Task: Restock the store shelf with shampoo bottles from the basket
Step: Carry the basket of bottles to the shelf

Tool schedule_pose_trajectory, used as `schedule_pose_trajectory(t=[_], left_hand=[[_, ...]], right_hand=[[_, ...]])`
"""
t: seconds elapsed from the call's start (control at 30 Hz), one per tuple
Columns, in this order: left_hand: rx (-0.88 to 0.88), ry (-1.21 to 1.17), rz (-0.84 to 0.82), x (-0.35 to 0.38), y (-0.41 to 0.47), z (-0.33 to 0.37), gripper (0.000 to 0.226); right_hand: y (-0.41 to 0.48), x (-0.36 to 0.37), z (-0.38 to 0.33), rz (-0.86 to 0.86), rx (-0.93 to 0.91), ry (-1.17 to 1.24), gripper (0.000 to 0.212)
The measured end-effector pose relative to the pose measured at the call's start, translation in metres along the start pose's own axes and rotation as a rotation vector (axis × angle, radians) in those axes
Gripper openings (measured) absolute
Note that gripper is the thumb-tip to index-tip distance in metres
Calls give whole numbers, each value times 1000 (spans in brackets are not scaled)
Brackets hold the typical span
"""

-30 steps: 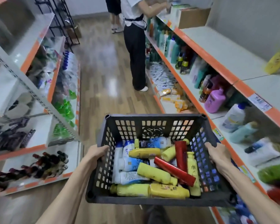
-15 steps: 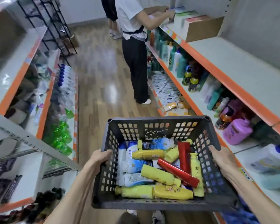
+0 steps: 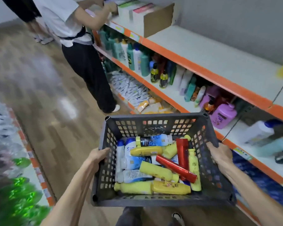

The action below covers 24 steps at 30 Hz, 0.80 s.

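1. The shampoo bottles [image 3: 157, 171], yellow, white-and-blue and red, lie jumbled in the basket [image 3: 162, 201] at 6 o'clock. It looks full, so probably none has been shelved.
2. The left hand [image 3: 99, 156] grips the basket's rim on its 9 o'clock side. The right hand [image 3: 220, 153] grips the 3 o'clock side. Both are taken up with carrying.
3. The store shelf [image 3: 211, 51] runs from 12 to 4 o'clock. Its top board is mostly bare. The tier below is partly stocked, with gaps past the purple bottle [image 3: 222, 115] at 3 o'clock.
4. Restocking seems not begun: freeing a hand and placing every bottle is left.
5. Another person [image 3: 82, 62] at 11 o'clock reaches to the same shelf.
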State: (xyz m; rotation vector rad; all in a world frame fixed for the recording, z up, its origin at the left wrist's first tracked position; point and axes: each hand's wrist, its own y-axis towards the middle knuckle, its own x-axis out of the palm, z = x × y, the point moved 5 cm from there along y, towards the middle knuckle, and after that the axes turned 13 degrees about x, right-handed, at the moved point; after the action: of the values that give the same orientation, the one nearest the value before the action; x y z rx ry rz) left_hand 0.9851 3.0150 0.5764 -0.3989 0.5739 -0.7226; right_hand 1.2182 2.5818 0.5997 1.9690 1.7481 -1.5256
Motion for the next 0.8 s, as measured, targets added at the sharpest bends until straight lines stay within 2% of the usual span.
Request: schedule_pose_trajectory(t=[0.2,0.43,0.6,0.8], left_hand=[[51,160,-146,24,67,47,25],[154,360,-393,94,99,83,33],[212,452,-509,149,81,91,29],[238,502,-640,216,15,81,29]], right_hand=[[-25,9,37,103,196,117,38],[-69,8,123,213,479,268,42],[-98,-12,174,311,585,377,40],[-126,-49,243,359,721,414,31]])
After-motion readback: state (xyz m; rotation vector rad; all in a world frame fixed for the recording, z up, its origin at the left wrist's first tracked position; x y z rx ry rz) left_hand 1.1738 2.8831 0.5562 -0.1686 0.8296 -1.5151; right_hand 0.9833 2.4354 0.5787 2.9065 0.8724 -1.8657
